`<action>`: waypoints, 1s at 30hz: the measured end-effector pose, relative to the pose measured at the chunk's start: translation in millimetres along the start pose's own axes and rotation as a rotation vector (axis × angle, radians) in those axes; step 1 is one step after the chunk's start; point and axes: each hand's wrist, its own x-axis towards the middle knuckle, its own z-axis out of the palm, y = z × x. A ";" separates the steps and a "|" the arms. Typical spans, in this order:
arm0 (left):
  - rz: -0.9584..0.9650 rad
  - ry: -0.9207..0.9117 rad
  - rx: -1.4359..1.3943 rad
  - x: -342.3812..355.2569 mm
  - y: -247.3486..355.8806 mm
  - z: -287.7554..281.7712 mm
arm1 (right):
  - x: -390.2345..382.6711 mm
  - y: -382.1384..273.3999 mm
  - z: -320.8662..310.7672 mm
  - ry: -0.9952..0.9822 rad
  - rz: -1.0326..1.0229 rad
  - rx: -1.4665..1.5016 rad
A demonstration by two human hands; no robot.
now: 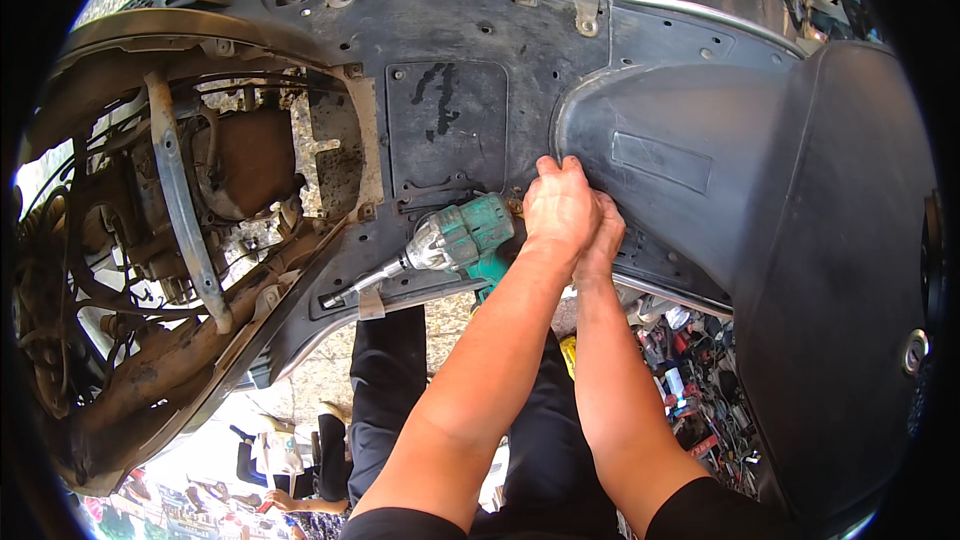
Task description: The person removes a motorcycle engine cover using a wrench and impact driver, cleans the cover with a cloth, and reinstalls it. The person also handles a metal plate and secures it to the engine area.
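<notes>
My left hand (560, 202) is closed, fingers curled down at the front edge of the black plastic under-seat panel (640, 130) of a scooter. Close against it on the right, partly covered, is my right hand (607, 238), also closed. Whatever sits between the fingers of either hand is hidden. Left of my hands, a green cordless impact wrench (478, 230) lies on the black floorboard (440, 25), its long socket bit pointing left and toward me. A rectangular cover (447, 130) is set into the floorboard behind the tool.
At left, the scooter's rusty frame (180, 190) and cables lie exposed. The black seat (850, 270) with a key lock (915, 351) rises at right. Several small loose parts (690, 375) are heaped below it. Another person (290, 470) is at lower left.
</notes>
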 end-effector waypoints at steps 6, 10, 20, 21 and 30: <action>0.038 0.071 -0.008 1.1 -4.1 3.2 | -5.2 1.6 4.3 -0.087 -0.095 -0.012; 0.039 0.053 0.031 3.4 -4.1 4.7 | -1.8 3.6 0.2 -0.113 -0.091 -0.053; 0.016 0.036 -0.020 -5.1 0.2 7.3 | -1.5 2.5 -10.5 -0.151 -0.116 -0.130; 0.012 0.023 -0.014 -4.5 0.4 7.6 | -1.8 2.8 -10.6 -0.185 -0.138 -0.107; -0.015 0.016 0.025 0.1 -1.5 6.0 | 3.8 8.1 -13.1 -0.168 -0.161 -0.266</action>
